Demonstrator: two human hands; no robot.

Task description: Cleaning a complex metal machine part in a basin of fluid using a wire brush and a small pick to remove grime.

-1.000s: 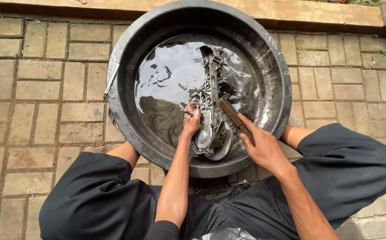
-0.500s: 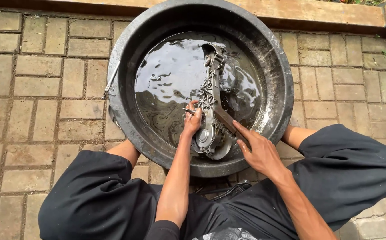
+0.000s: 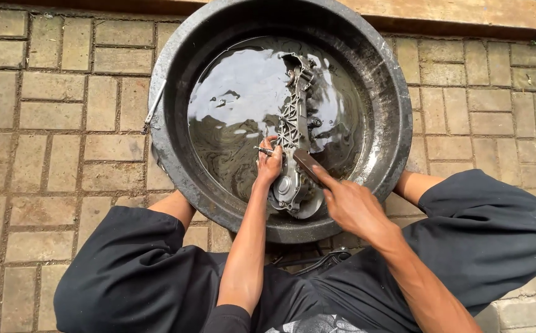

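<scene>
A long grey metal engine cover stands partly sunk in dark oily liquid inside a big black round basin. My left hand grips the cover's left edge near its lower end. My right hand holds a brown-handled brush whose head rests against the cover's right side. The cover's round lower end leans on the basin's near wall.
The basin sits on grey-brown paving bricks. A thin metal tool lies across the basin's left rim. A raised wooden or stone ledge runs along the top. My knees in black clothing flank the basin's near side.
The brush in my right hand has shifted down and slightly left along the cover. My left hand keeps its hold on the cover. The liquid's surface ripples differently.
</scene>
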